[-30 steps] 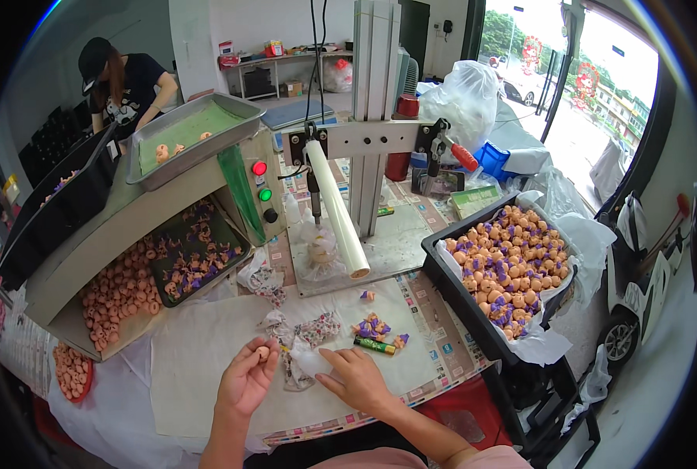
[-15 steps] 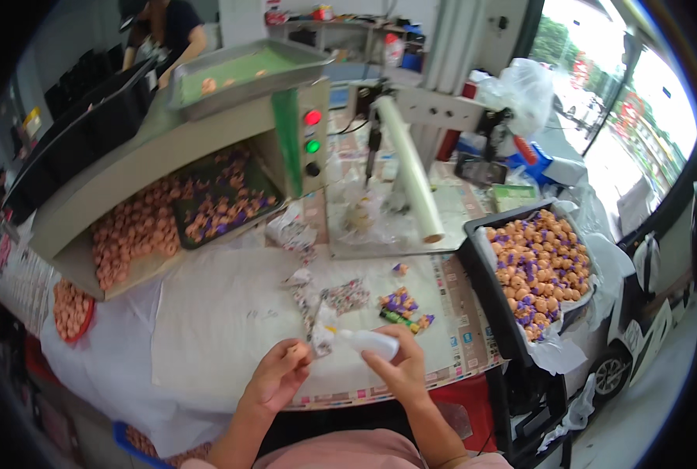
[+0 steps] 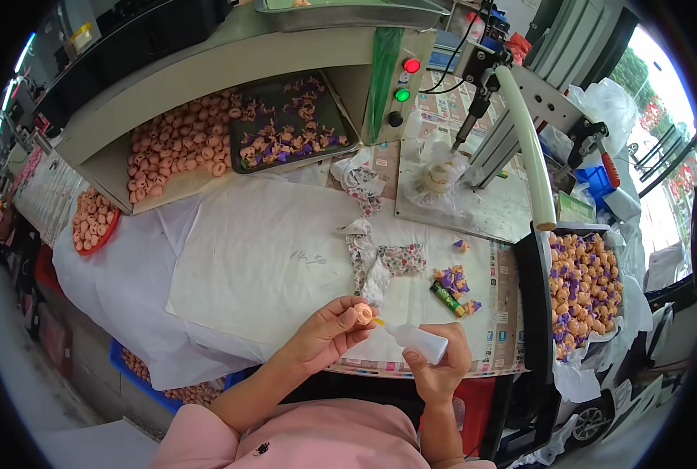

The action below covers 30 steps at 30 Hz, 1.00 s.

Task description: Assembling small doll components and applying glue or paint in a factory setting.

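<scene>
The ball (image 3: 364,314) was in my left hand (image 3: 329,336), pinched between thumb and fingers, over the near part of the tabletop (image 3: 509,328). My right hand (image 3: 446,363) was curled around the white bottle (image 3: 425,342), just to the right of the ball. The bottle lay on a slant, its yellow tip (image 3: 378,321) pointing left at the ball; I couldn't tell if they touched. Past my hands lay a flowery cloth (image 3: 402,259) and a green tube (image 3: 447,298), its label too small to read. Faint pen marks (image 3: 308,257) showed on the white sheet (image 3: 239,266).
</scene>
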Motion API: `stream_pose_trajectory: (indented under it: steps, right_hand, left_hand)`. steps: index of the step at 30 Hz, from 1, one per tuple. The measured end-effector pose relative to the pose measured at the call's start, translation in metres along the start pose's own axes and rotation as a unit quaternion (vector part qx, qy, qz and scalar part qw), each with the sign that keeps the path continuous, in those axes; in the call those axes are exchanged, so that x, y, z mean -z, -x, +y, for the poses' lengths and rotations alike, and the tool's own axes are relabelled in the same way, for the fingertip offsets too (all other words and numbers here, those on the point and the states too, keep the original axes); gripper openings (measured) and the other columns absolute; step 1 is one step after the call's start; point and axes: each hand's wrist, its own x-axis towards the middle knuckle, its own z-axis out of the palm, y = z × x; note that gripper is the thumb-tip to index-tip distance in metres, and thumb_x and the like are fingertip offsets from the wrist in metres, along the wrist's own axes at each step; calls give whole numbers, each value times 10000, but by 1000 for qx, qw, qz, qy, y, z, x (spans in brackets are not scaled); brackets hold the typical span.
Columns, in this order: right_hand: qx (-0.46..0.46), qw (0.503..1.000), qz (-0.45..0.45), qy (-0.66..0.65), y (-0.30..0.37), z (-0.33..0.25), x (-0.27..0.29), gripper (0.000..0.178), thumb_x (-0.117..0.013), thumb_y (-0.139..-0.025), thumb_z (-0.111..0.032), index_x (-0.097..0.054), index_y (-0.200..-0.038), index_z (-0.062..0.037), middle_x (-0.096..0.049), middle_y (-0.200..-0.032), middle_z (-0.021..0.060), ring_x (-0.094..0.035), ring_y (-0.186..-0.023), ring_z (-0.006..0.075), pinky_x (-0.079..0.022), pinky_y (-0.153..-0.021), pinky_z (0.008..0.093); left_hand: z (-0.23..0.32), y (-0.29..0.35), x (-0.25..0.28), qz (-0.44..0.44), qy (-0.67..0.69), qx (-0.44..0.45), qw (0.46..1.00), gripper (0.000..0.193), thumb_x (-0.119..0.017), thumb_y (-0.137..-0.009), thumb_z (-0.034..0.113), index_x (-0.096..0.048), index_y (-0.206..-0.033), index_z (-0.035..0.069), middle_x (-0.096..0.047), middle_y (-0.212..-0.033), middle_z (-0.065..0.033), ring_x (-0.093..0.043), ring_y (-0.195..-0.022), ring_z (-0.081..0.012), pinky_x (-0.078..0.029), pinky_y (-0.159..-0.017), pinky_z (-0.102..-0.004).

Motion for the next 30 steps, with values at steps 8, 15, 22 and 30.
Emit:
stream_pose_trajectory:
  steps: [8,15,22,30]
  right_hand:
    - [8,1000,-5,1,-2,3,-4,488,-807,-743,-440,-647,-922,-15,-607,-802,75,-568,-718,191,-432,-620,298]
    - [3,1000,5,19,-3,5,-4,454,-814,-743,-406,-649,-914,-19,-608,-791,73,-572,-702,188,-436,-613,297]
    - [9,999,4,38,-5,-3,6,328,-848,-692,-199,-666,-888,-10,-651,-770,96,-584,-674,226,-462,-599,319]
    - [15,999,5,27,-4,-5,6,303,-840,-689,-176,-666,-875,-13,-660,-759,91,-587,-668,227,-462,-598,320]
  left_hand:
    - [1,-3,1,-5,-5,6,1000,293,-641,-916,224,-553,-1157,84,-610,-1175,-86,-634,-1040,-166,-548,-913,-273]
    - [2,-3,1,5,-5,7,1000,287,-644,-913,224,-554,-1147,84,-614,-1165,-81,-636,-1048,-168,-552,-914,-275]
    - [1,-4,1,-1,2,0,1000,263,-646,-909,177,-559,-1141,89,-608,-1179,-74,-620,-1078,-166,-536,-949,-272]
    - [-2,-5,3,-20,-5,-23,1000,244,-607,-919,52,-570,-1153,106,-571,-1261,-57,-543,-1221,-202,-475,-1031,-265]
